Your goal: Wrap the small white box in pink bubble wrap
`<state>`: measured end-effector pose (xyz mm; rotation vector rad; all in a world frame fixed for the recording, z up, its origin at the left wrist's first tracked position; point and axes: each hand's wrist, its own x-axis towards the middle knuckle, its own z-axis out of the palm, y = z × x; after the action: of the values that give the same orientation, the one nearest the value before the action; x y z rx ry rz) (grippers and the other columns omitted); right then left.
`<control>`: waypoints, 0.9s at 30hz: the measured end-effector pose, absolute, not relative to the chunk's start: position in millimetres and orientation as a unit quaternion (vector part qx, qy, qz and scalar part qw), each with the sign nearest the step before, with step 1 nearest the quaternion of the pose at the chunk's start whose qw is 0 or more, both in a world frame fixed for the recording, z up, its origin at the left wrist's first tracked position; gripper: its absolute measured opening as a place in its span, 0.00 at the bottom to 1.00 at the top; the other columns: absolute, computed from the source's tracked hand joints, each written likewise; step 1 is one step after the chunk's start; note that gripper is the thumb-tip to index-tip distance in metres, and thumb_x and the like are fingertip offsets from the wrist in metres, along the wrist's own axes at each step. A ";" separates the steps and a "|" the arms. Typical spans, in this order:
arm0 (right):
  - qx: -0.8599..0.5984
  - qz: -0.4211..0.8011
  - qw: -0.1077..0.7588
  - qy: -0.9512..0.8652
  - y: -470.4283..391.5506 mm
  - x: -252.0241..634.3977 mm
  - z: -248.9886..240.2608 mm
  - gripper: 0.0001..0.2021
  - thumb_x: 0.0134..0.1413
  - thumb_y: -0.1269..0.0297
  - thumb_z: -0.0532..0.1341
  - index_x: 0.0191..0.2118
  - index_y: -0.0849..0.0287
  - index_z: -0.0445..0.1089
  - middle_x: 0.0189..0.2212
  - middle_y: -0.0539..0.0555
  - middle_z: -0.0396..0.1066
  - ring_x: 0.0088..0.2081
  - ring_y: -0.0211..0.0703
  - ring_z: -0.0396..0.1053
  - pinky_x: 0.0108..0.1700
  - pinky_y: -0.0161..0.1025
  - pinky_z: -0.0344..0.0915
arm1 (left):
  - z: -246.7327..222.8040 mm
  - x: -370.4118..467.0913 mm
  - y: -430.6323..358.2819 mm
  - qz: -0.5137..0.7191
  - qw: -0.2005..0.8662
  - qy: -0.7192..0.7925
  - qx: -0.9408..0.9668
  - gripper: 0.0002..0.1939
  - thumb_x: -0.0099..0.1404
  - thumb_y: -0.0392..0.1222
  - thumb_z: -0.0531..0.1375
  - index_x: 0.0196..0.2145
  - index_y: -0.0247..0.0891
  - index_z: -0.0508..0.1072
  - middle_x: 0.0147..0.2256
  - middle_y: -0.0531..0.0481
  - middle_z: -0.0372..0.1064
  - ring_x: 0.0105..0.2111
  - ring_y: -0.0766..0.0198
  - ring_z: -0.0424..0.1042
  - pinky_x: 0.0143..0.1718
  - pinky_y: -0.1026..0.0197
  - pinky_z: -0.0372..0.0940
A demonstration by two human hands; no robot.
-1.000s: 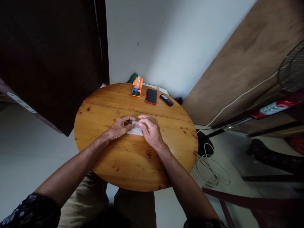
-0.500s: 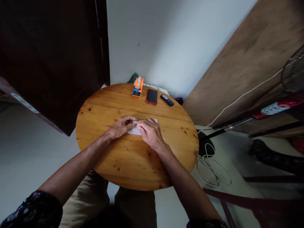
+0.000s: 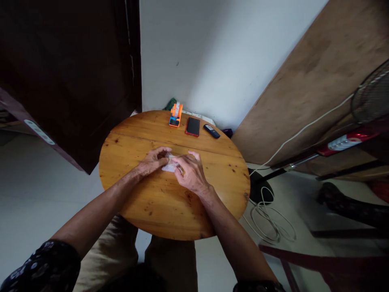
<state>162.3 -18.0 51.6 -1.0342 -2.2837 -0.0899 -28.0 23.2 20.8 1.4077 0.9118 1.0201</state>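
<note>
At mid-frame, the left hand (image 3: 155, 159) holds the whitish wrapping (image 3: 168, 168) between thumb and fingers, apparently to steady it; the right hand (image 3: 189, 170) curls over its right side, grip unclear. The tape dispenser (image 3: 175, 118) stands upper-centre, seemingly out of their way.

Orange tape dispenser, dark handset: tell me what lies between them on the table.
In the head view, a black phone-like slab with a red edge lies between the orange tape dispenser and the dark handset, touching neither.

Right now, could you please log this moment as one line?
Left hand: at whitish piece | right hand: at same piece | orange tape dispenser, phone: far side of table
</note>
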 end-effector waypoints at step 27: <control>-0.424 0.099 0.390 -0.811 -2.4 173.0 39.2 0.04 0.56 0.66 0.64 0.37 0.52 0.75 0.47 0.54 0.76 0.50 0.50 0.73 0.54 0.50 0.64 | 20.8 -36.3 28.6 0.444 0.533 0.440 0.570 0.26 0.50 0.46 0.69 0.47 0.34 0.74 0.42 0.42 0.78 0.43 0.53 0.76 0.48 0.52 0.68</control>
<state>173.0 -2.4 39.2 -1.0782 -2.0629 0.2525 -36.3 28.6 20.8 1.3603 1.0496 1.0592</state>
